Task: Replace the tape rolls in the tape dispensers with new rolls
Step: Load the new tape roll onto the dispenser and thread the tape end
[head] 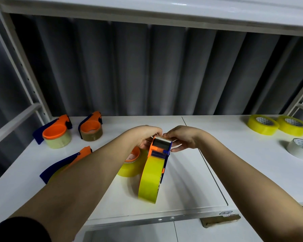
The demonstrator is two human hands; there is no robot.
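Note:
An orange and blue tape dispenser (160, 149) loaded with a big yellow tape roll (150, 180) stands on edge at the middle of the white shelf (191, 186). My left hand (143, 135) grips the dispenser's head from the left. My right hand (182, 137) pinches it at the serrated blade end from the right. Behind my left forearm lies another dispenser with a yellow roll (131, 165). Three more dispensers sit at the left: one with a pale roll (57, 134), one with a brown roll (91, 128), one lying flat (65, 163).
Two spare yellow rolls (261, 124) (293, 125) and a clear roll (300, 148) lie at the far right of the shelf. A grey corrugated wall closes the back. White rack uprights stand at both sides, with another shelf overhead.

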